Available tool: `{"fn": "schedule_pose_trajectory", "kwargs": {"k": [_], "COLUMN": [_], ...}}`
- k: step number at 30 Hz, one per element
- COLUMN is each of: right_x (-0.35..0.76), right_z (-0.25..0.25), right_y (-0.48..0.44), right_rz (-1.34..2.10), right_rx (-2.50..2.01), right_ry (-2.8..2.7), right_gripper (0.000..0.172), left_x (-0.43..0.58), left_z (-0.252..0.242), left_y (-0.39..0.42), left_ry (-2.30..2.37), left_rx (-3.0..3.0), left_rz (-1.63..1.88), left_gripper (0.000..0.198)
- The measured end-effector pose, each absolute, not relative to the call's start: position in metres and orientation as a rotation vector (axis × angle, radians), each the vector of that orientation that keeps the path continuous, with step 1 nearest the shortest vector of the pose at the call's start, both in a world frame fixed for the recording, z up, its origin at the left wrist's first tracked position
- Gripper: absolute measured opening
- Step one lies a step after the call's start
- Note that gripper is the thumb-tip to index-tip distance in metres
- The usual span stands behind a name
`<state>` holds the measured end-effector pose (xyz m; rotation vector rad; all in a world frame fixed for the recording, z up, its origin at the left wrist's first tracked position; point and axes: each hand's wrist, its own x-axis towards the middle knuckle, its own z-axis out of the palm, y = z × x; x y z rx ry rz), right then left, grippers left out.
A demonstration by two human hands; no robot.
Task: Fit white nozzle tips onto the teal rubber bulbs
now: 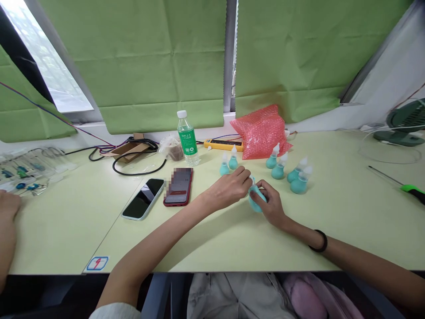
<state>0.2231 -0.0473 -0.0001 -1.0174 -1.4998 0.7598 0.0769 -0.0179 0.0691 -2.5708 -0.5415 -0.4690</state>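
Front and centre over the pale yellow-green worktop (215, 243): one turquoise, round-bodied soft bulb (257, 205), tilted, between both hands. Can't tell if its base touches down. Right hand (272, 204) has it gripped, thumb across the near side. Left hand (234, 186) is at the bulb's top end, fingers curled together; fingertips hidden, so can't tell what they pinch.

Just behind the left hand: two upright turquoise bulbs with translucent white pointed tips (233, 163). Right of centre, four more of the same kind (299, 186), also upright, grouped in two close pairs.

Behind those, a pink-red bubble-wrap bag (260, 135) near the green blinds (166, 66). Left of the bag, a clear plastic bottle with green label and white cap (188, 141), standing. Nearer, two flat phones: one red-cased (179, 190), one pale-cased (142, 200). Far right, a screwdriver with green-and-black handle (413, 191). Far left edge, another person's hand (8, 204) by clear plastic bags (36, 161).
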Motion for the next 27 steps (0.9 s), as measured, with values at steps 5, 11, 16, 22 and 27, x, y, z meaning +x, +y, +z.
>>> {"fn": "schedule_pose_trajectory", "kwargs": {"k": [5,11,16,22,27], "right_x": [0.225,0.224,0.227,0.229,0.227], "right_z": [-0.003,-0.001,0.001,0.000,-0.001], "right_y": [-0.044,-0.042,-0.040,-0.039,-0.040], "right_rz": [0.709,0.757,0.960,1.051,1.069], "right_rx": [-1.020,-1.036,-0.968,-0.896,-0.912], "right_ry": [-1.520,-1.485,-1.450,-1.410,-1.393], "right_gripper": [0.017,0.017,0.021,0.022,0.021], "left_x": [0.080,0.081,0.074,0.067,0.056], "left_z": [0.069,0.069,0.077,0.082,0.086], "left_y": [-0.019,-0.023,-0.015,-0.005,0.010], "left_ry": [-0.669,-0.749,-0.836,-1.110,-1.204], "left_rx": [-2.616,-2.649,-3.016,-3.800,-3.746], "left_rz": [-0.413,-0.360,-0.650,-1.198,-1.407], "left_gripper": [0.015,0.015,0.010,0.016,0.016]}}
